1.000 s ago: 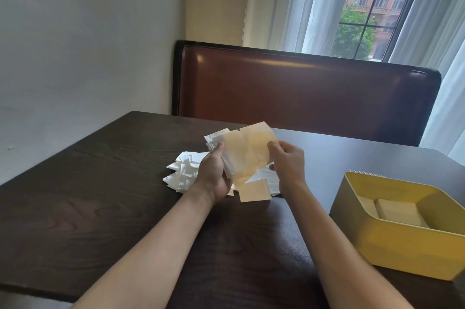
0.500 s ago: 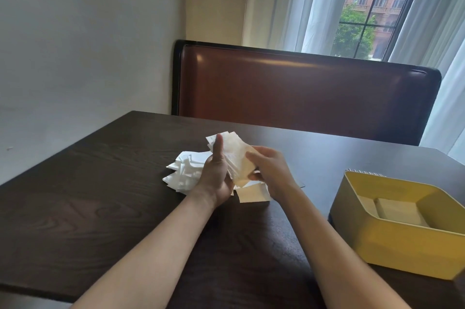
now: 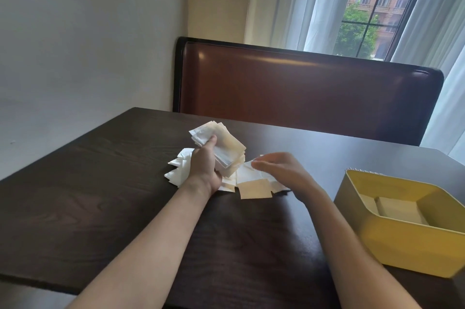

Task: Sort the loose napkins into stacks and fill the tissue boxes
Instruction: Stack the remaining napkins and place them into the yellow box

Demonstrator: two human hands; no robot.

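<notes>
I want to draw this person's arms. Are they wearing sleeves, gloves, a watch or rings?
No sleeves show: both forearms are bare right down to the bottom of the picture. The left hand and right hand wear no gloves, and no watch or bracelet shows on either wrist. The fingers are too blurred to tell about rings.

A dark brown table with wood grain lines is seen. White napkins are spread at 9 o'clock from a tan napkin. A stack of napkins, white and pale tan, is held up at 12 o'clock from the white ones. A yellow box is seen at 3 o'clock, with tan paper inside. A red-brown seat back with a black edge is seen at 12 o'clock, under white curtains.
</notes>
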